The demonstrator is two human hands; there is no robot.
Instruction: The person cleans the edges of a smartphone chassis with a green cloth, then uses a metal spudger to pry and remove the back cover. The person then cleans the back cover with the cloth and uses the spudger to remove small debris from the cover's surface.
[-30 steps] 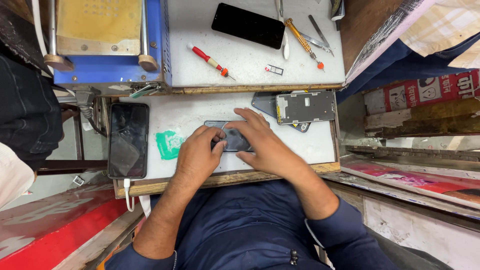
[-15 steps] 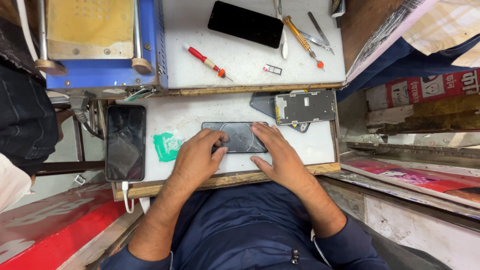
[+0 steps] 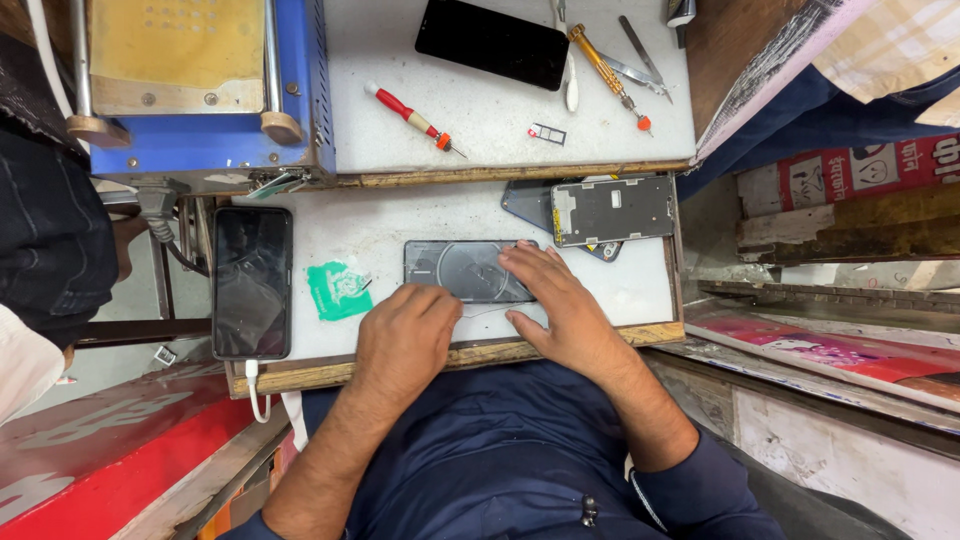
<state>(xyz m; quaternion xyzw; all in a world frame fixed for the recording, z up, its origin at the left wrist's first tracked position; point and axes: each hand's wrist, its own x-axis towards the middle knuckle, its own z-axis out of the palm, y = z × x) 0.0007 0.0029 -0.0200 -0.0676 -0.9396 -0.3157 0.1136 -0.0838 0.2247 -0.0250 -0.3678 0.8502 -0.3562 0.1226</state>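
White worktop (image 3: 400, 235) on a wooden-edged bench, cluttered repair stall around. Dark phone back panel (image 3: 462, 270) flat at centre, near the front edge. Right hand (image 3: 560, 305) spread flat, fingers pressing the panel's right end, not closed around it. Left hand (image 3: 405, 340) curled loosely just below the panel's left half, fingertips at its lower edge; grip unclear. Black phone (image 3: 252, 282) with white cable at left, green patch (image 3: 338, 290) between. Metal frame (image 3: 612, 210) behind the right hand. Red screwdriver (image 3: 412, 118) on the upper shelf.

Right hand (image 3: 560, 305) hides phone (image 3: 465, 270) right end; blue machine (image 3: 200, 90) cut off at top.
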